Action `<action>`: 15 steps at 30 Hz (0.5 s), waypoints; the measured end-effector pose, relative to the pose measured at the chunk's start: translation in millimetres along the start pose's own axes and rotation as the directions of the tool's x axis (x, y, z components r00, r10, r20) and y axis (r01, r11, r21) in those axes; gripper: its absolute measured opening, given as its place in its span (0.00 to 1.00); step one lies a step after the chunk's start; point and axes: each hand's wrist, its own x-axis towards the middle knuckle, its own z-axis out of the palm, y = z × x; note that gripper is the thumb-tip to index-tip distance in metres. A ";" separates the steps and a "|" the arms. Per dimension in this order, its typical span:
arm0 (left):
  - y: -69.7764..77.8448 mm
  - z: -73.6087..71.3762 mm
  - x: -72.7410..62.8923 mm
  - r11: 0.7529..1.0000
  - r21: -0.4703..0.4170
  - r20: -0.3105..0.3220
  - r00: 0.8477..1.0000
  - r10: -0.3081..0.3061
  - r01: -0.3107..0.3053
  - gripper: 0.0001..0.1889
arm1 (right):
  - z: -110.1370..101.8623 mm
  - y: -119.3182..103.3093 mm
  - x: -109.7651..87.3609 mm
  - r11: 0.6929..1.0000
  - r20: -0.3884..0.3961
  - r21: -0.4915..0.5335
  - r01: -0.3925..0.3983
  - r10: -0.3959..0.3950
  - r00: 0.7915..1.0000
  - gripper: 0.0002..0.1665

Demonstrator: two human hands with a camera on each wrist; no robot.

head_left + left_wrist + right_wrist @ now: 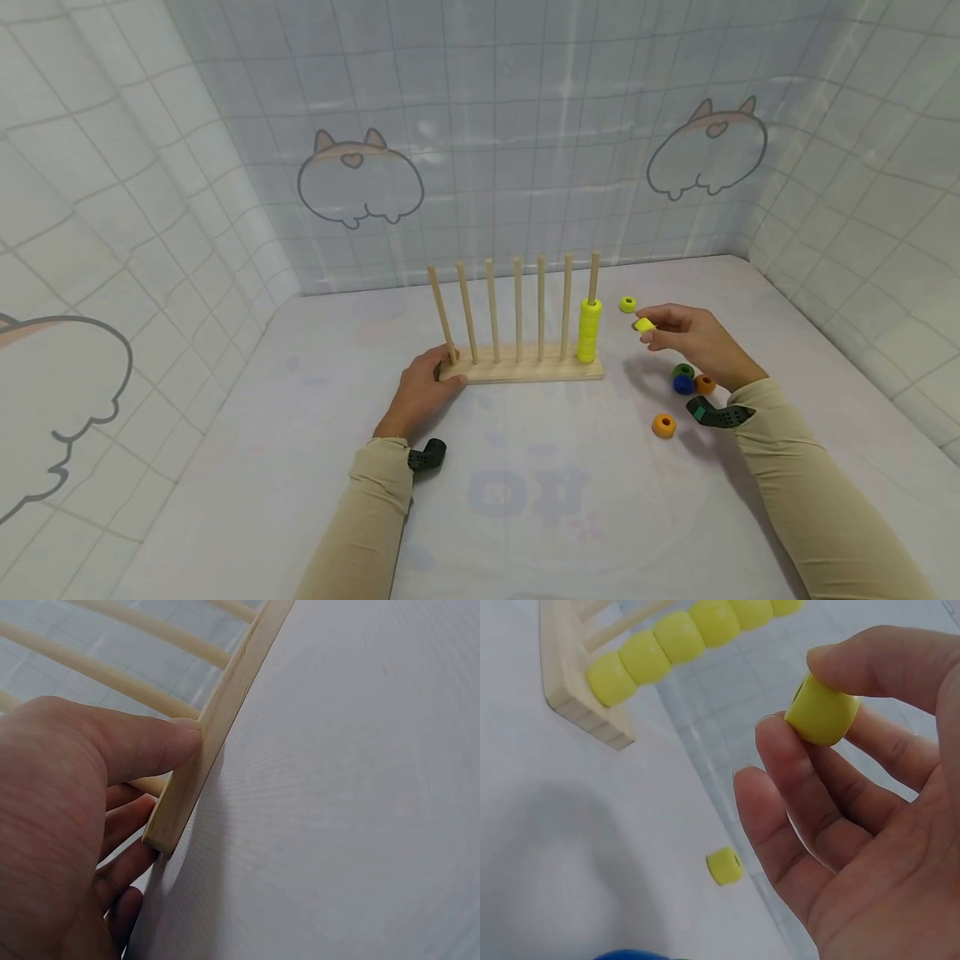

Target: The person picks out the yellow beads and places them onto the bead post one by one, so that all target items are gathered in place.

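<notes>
A wooden rack (525, 372) with a row of several upright pegs stands on the table. Its rightmost peg carries a stack of yellow beads (588, 332); the other pegs are bare. My left hand (420, 392) grips the left end of the base, with the thumb on its front edge in the left wrist view. To the right of the stack, my right hand (693, 337) holds a yellow bead (823, 712) in the air, pinched between thumb and fingers. Another yellow bead (627, 305) lies on the table behind that hand.
Near the right wrist lie a green bead (682, 371), a blue bead (683, 385) and an orange bead (705, 384), close together. A second orange bead (663, 426) lies nearer the front. Tiled-pattern sheets surround the table at the back and sides.
</notes>
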 end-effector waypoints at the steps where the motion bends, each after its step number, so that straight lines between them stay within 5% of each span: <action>1: -0.2 0.1 0.1 1.000 0.000 0.000 1.000 0.002 -0.002 0.28 | 0.1 -0.9 -0.4 1.000 0.001 0.000 0.002 -0.002 1.000 0.30; 15: 1.3 -0.9 -0.9 1.000 0.000 -0.003 1.000 0.010 -0.010 0.28 | 4.6 -9.8 0.4 0.998 -0.028 0.065 -0.009 0.011 1.000 0.27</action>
